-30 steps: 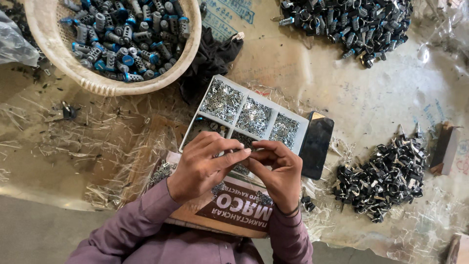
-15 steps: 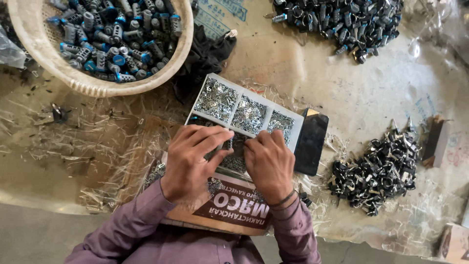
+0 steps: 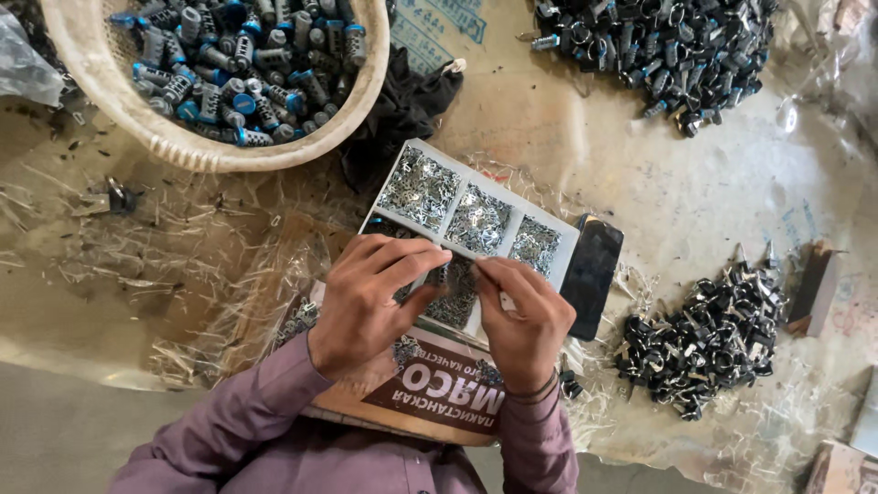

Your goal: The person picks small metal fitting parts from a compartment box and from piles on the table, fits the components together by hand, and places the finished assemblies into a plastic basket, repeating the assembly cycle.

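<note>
Both hands are meeting over a white divided tray (image 3: 549, 240) of small silvery metal pieces: left hand (image 3: 370, 302) and right hand (image 3: 521, 320) are pinching a tiny part, too small to identify, between fingertips.

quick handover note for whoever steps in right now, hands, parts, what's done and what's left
Left hand and right hand: fingertips meet over the white divided tray, pinching something too small to make out.
Tray: small silver bits in each compartment, sitting on a cardboard box; black phone beside it.
Basket of blue-and-grey parts upper left; black piles upper right and right.
Done or left: cannot be told from this view.
</note>
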